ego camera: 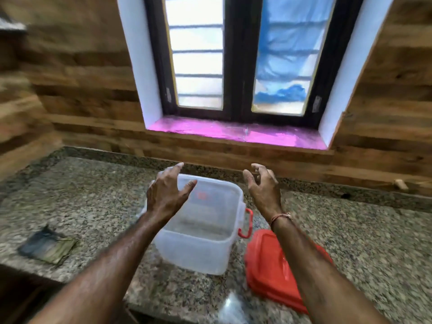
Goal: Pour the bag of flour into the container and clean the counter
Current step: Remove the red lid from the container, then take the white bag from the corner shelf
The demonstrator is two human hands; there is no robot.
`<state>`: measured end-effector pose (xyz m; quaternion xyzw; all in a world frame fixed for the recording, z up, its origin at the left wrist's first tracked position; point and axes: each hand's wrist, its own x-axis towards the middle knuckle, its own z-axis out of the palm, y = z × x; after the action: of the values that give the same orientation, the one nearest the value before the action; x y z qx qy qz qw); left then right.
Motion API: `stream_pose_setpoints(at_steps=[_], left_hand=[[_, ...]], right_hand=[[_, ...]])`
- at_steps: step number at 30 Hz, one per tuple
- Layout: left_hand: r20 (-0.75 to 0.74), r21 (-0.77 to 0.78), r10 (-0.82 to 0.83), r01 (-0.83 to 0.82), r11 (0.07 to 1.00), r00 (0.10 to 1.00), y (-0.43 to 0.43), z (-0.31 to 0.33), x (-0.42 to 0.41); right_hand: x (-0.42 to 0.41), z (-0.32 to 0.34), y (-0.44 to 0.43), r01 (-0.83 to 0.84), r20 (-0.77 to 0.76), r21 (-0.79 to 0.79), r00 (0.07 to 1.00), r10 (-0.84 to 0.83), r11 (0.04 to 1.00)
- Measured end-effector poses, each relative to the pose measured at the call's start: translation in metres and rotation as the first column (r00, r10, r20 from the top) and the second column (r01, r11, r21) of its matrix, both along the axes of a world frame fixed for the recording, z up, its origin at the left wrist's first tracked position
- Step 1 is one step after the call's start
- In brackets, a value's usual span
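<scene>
A clear plastic container [205, 249] with a red side clip stands open on the granite counter [98, 197]; it looks empty. Its red lid [271, 265] lies flat on the counter just to its right. My left hand [167, 195] hovers over the container's left rim with fingers spread, holding nothing. My right hand [263, 190] is raised beyond the container's right side, fingers spread and loosely bent, also holding nothing. No flour bag is clearly seen; a small clear plastic piece [231, 305] lies blurred at the counter's near edge.
A dark folded cloth [46, 245] lies on the counter at the left. A wood-panelled wall and a window with a pink sill [233, 132] stand behind. The counter's front edge drops off at the lower left.
</scene>
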<state>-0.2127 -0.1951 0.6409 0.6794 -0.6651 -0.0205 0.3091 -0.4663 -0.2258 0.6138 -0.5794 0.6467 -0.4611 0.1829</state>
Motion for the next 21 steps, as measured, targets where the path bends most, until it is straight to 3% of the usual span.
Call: stream_pose_setpoints(at_steps=[7, 11, 21], left_hand=[[0.068, -0.180, 0.109, -0.095, 0.979, 0.992, -0.017, 0.073, 0.157], [0.053, -0.247, 0.176, -0.158, 0.956, 0.983, -0.021, 0.112, 0.266], [0.066, -0.428, 0.345, -0.286, 0.858, 0.936, -0.062, 0.229, 0.465]], right_hand=[[0.166, 0.092, -0.055, -0.264, -0.220, -0.175, 0.950, 0.223, 0.949], [0.278, 0.137, -0.068, -0.375, -0.259, -0.278, 0.916, 0.307, 0.885], [0.470, 0.254, -0.136, -0.504, -0.402, -0.389, 0.846, 0.350, 0.771]])
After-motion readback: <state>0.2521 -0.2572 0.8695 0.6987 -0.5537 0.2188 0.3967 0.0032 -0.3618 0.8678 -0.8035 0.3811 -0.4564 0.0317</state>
